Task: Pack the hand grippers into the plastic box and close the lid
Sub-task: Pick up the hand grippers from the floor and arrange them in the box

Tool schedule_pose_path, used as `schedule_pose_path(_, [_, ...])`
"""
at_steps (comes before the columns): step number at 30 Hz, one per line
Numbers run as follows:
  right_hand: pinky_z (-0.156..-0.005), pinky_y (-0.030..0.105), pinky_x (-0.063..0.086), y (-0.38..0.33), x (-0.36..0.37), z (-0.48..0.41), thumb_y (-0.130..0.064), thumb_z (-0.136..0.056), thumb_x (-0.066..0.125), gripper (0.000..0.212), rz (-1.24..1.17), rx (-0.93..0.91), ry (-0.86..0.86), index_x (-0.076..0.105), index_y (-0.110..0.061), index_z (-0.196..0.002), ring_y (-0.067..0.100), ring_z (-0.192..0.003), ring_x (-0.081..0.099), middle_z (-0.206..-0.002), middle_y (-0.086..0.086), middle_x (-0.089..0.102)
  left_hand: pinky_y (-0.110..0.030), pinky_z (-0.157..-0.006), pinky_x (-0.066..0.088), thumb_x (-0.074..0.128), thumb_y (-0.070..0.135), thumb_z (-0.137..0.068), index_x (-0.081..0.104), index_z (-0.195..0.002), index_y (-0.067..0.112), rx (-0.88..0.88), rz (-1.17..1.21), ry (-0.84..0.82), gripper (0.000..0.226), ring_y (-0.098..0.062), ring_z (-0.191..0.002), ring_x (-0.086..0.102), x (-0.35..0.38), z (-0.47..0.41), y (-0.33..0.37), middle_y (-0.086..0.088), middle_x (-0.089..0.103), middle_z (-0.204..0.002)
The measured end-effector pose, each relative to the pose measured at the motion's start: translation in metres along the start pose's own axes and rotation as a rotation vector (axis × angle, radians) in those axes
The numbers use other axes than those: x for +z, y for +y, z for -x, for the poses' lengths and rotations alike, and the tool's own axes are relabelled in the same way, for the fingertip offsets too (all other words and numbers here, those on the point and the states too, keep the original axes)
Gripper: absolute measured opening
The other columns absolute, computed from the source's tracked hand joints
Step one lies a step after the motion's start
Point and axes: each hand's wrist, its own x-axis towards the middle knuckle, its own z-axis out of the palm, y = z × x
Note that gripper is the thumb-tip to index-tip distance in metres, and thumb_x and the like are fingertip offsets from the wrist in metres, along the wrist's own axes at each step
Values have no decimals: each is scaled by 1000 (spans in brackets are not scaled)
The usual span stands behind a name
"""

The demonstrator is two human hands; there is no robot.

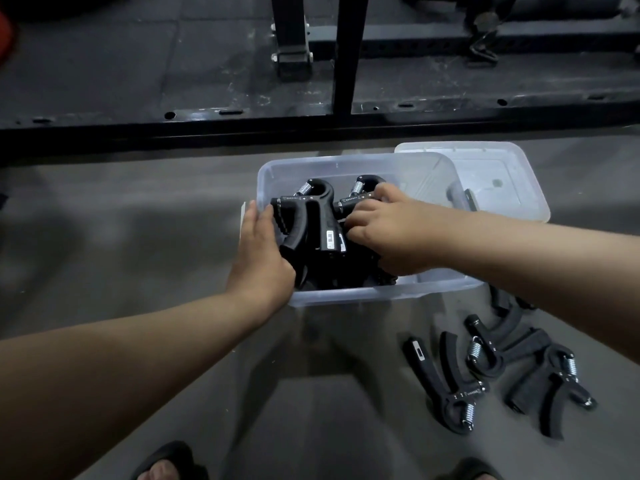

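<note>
A clear plastic box (349, 295) stands on the grey floor in the middle of the head view, with several black hand grippers inside. My left hand (260, 252) reaches in over the box's left wall and grips the handle of one black hand gripper (313, 220), which stands with its spring end up. My right hand (388, 230) lies inside the box, fingers curled round a second hand gripper (360, 194) beside the first. The clear lid (502, 181) lies flat behind the box at its right. Several more hand grippers (491, 368) lie on the floor at the lower right.
A black steel rack base (242, 123) with upright posts (346, 53) runs across the floor just behind the box. My sandalled feet (166, 462) show at the bottom edge. Grey floor stretches to the left of the box.
</note>
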Motion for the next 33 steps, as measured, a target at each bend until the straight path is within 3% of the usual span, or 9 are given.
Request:
schedule_pose_path(2, [-91, 43, 30, 2, 11, -6, -20, -67, 65, 13, 16, -9, 103, 64, -22, -79, 24, -97, 60, -85, -5, 63, -16, -107, 2, 39, -5, -79, 17, -153, 22, -2, 3, -3, 82, -8, -147, -4, 0, 0, 1, 4, -3, -162])
schedule_pose_path(5, [-90, 41, 26, 5, 17, -12, -19, -69, 66, 9, 4, -29, 133, 65, -26, -75, 22, -88, 60, -76, -9, 60, -16, -107, 0, 38, -5, -80, 15, -153, 21, -7, -5, -8, 81, -7, -147, -6, -1, 2, 2, 4, -5, -162])
schedule_pose_path(10, [-89, 43, 26, 9, 17, -18, -34, -50, 82, 31, 19, -67, 80, 68, -30, -78, 21, -89, 57, -77, -11, 58, -17, -105, 2, 38, -4, -80, 13, -154, 22, -22, -10, -13, 82, -6, -147, -5, -2, 3, 4, 6, -7, -162])
schedule_pose_path(19, [-95, 44, 21, 12, 20, -16, -44, -55, 83, 38, -34, -22, 69, 70, -31, -89, 20, -105, 56, -91, -11, 61, -16, -107, 0, 38, -4, -79, 17, -152, 21, -5, 23, -11, 81, -7, -147, -7, -2, 2, 3, 5, -5, -162])
schedule_pose_path(22, [-103, 47, 20, 2, 18, -10, -70, -65, 61, 50, -37, 79, 88, 68, -25, -87, 18, -108, 53, -98, -6, 60, -16, -108, 3, 45, 2, -80, 26, -148, 21, 19, 48, -20, 74, -7, -147, -4, -4, 3, 2, 3, -2, -162])
schedule_pose_path(25, [-109, 51, 19, -21, 8, -10, -88, -74, 25, 79, -139, 275, 137, 56, -15, -70, 19, -100, 56, -81, -3, 60, -16, -107, 7, 52, 8, -81, 38, -139, 17, 24, 47, -15, 60, -7, -147, -2, -5, 4, 0, 3, -1, -162])
schedule_pose_path(29, [-112, 55, 18, -39, 6, -18, -87, -77, 25, 79, -158, 422, 182, 53, -14, -69, 27, -96, 59, -70, 1, 59, -21, -112, 12, 56, 10, -78, 44, -133, 16, 14, 45, -1, 56, -6, -147, -1, -5, 4, 0, 5, -1, -161])
schedule_pose_path(31, [-113, 55, 17, -42, 9, -19, -80, -80, 34, 74, -168, 448, 207, 56, -10, -79, 30, -96, 58, -73, 4, 58, -19, -110, 12, 57, 11, -77, 46, -132, 17, 17, 40, -5, 56, -6, -147, -1, -5, 3, 0, 6, -3, -161])
schedule_pose_path(33, [-114, 53, 15, -45, 10, -20, -64, -84, 47, 56, -243, 466, 262, 47, -8, -92, 30, -93, 58, -71, 3, 53, -15, -107, 10, 57, 11, -77, 48, -130, 20, 30, 31, -12, 54, -7, -147, -1, -5, 4, 1, 5, -6, -161])
